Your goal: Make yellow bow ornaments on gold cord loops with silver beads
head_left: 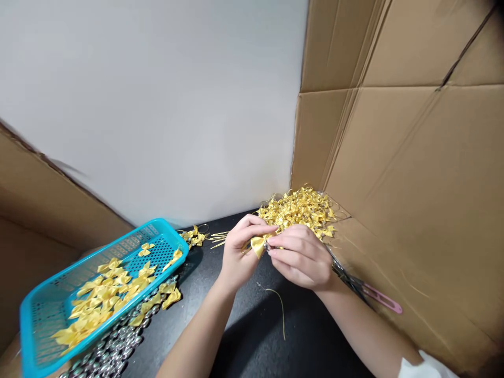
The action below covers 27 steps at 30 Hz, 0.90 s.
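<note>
Above the black tabletop, both hands meet at a yellow satin ribbon bow (258, 245). My left hand (243, 252) is closed on the bow, with the thumb and fingers pinching it. My right hand (301, 255) is closed too, its fingertips pressed to a small silver bead (266, 245) at the right side of the bow. The fingers partly hide the bead and the bow's middle. Below the hands a thin yellow cord (282, 310) curves down over the table; whether it joins the bow cannot be seen.
A blue basket (27, 320) with loose yellow bows stands at left. Silver bead strings (118, 344) lie along its side. Behind my hands is a heap of yellow bows with cords (301, 210). Scissors with a pink handle (384, 298) lie right. Cardboard walls (413, 157) surround the table.
</note>
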### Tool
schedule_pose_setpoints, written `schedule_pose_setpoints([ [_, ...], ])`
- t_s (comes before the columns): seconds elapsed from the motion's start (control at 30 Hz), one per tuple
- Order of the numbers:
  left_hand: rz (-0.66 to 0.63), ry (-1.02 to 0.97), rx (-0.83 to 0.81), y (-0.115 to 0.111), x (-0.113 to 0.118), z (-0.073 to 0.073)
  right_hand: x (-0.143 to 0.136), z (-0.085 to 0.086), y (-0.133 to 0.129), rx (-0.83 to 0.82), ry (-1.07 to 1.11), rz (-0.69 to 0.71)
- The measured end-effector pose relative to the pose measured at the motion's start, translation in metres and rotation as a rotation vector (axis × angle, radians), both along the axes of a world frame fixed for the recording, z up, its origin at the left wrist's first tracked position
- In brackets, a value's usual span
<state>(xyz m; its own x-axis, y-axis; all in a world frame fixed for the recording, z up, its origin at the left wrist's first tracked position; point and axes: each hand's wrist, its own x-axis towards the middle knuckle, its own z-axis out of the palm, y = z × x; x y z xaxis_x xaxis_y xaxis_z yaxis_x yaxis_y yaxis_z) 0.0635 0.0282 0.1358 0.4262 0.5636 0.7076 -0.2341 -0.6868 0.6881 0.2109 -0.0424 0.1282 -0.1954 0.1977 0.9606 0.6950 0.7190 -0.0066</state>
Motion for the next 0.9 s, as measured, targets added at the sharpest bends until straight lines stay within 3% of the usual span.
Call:
schedule_pose_setpoints([
  [0.23, 0.106, 0.053, 0.087, 0.007, -0.004, -0.004, 0.003, -0.002, -0.001, -0.006, -0.046, -0.026],
  [0.3, 0.23, 0.157, 0.07, 0.025, -0.006, -0.014, 0.007, -0.001, -0.001, -0.014, -0.026, -0.055],
  [0.37, 0.464, 0.416, -0.021, 0.051, -0.006, -0.03, 0.015, 0.002, -0.001, 0.006, 0.034, -0.121],
  [0.43, 0.543, 0.538, -0.105, 0.082, -0.003, -0.05, 0.026, 0.006, -0.001, 0.054, 0.149, -0.217],
  [0.57, 0.553, 0.818, -0.222, 0.138, 0.01, -0.083, 0.047, 0.014, -0.002, 0.13, 0.463, -0.335],
  [0.67, 0.565, 0.962, -0.286, 0.166, 0.025, -0.095, 0.057, 0.02, -0.003, 0.195, 0.582, -0.327],
  [0.9, 0.543, 1.13, -0.348, 0.188, 0.048, -0.111, 0.065, 0.029, -0.012, 0.226, 0.622, -0.381],
])
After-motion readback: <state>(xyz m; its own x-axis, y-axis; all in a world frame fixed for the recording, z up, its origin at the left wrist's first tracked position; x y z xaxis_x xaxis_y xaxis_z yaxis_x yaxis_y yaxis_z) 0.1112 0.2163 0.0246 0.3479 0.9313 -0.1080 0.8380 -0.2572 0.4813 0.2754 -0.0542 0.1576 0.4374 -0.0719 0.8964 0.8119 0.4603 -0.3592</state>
